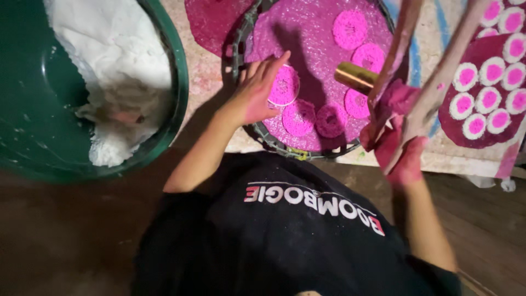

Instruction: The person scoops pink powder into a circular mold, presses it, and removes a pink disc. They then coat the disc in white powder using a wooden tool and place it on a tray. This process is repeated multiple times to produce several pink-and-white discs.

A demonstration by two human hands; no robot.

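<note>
Left hand down on a pink disc, right hand gripping the wooden tongs

The left hand (pixel 255 93) lies flat, fingers spread and holding nothing, fingertips on a pink disc (pixel 285 86) on the glittery round tray (pixel 307 33). The right hand (pixel 397 140) is closed around two stained sticks (pixel 422 71) beside a brass cylinder (pixel 355 77). Best, I'd say, to slide under the disc's edge gently; it looks soft and crumbly. More discs (pixel 485 90) sit off to the right, white powder (pixel 118 60) in the green basin (pixel 178 87).

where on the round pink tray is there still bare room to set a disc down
Bare glitter lies at the upper left of the round tray, between its rim and the top pink discs. The lower right is crowded, by the left hand and brass cutter.
</note>
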